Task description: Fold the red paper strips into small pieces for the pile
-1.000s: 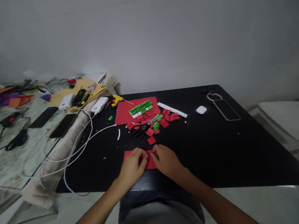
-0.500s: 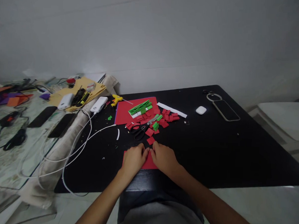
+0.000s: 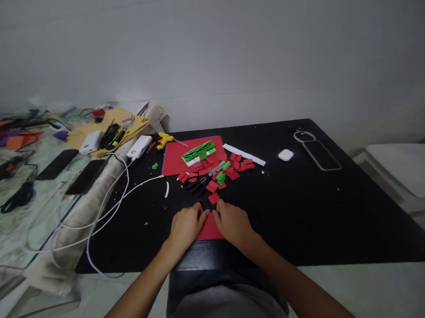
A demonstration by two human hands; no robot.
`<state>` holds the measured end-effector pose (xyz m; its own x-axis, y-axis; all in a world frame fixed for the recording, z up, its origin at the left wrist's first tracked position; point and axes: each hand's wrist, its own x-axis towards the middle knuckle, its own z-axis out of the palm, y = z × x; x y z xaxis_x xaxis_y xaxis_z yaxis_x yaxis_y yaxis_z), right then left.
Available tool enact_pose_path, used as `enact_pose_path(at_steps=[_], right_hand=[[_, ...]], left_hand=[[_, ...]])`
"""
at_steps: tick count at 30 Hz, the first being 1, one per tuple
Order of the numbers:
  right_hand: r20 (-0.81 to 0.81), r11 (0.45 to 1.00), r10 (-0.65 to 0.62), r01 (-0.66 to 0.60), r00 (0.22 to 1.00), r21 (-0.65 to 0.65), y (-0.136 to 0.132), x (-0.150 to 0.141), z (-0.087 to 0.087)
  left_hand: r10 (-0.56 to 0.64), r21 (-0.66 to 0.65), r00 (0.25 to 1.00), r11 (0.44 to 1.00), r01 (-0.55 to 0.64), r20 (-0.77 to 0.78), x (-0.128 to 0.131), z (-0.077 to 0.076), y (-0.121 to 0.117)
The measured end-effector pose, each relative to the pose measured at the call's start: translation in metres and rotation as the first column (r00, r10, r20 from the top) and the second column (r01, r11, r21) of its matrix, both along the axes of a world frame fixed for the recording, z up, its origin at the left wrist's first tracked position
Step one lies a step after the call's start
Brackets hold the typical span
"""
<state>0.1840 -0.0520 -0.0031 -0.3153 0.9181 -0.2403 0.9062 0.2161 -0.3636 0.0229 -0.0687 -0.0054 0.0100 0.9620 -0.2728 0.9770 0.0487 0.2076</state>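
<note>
A sheet of red paper [image 3: 210,229] lies at the black table's front edge, between and partly beneath my hands. My left hand [image 3: 186,225] is closed on its far left part, fingers curled and thumb pressed down. On the right part, my right hand [image 3: 233,222] is likewise closed, its thumb close to the other one. Both hands hide much of the sheet's far edge. Just beyond them lie a small red paper square [image 3: 213,198], black-handled scissors [image 3: 200,184] and a pile of small red pieces [image 3: 235,167] with some green ones [image 3: 221,178].
Behind the scissors, folded green strips [image 3: 198,151] rest on a larger red sheet [image 3: 173,157], beside a yellow glue gun [image 3: 164,140]. White cables [image 3: 125,197] loop over the left side. A phone [image 3: 321,155] and a white case [image 3: 286,155] lie to the right.
My left hand has shifted slightly left along the red paper, and its left part no longer shows beside the hand. My right hand stays nearly where it was.
</note>
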Motion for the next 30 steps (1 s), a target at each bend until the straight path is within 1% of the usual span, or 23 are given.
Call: enact_pose_path(at_steps=[8, 14, 24, 30], right_hand=[[0.004, 1.0, -0.008, 0.008, 1.0, -0.016, 0.0, -0.001, 0.004], [-0.001, 1.0, -0.009, 0.009, 1.0, -0.016, 0.001, -0.001, 0.004], [0.016, 0.999, -0.005, 0.005, 1.0, -0.039, 0.001, 0.0, 0.004], [0.008, 1.0, -0.004, 0.004, 1.0, -0.023, 0.001, 0.0, 0.003]], left_hand=[[0.01, -0.027, 0.999, 1.0, -0.011, -0.037, -0.013, 0.007, 0.0], [0.036, -0.044, 0.999, 0.998, -0.037, -0.008, -0.026, 0.012, -0.001], [0.075, -0.041, 0.997, 0.996, -0.075, -0.025, -0.052, 0.007, -0.004], [0.117, -0.051, 0.993, 0.992, -0.117, -0.002, -0.064, 0.013, -0.007]])
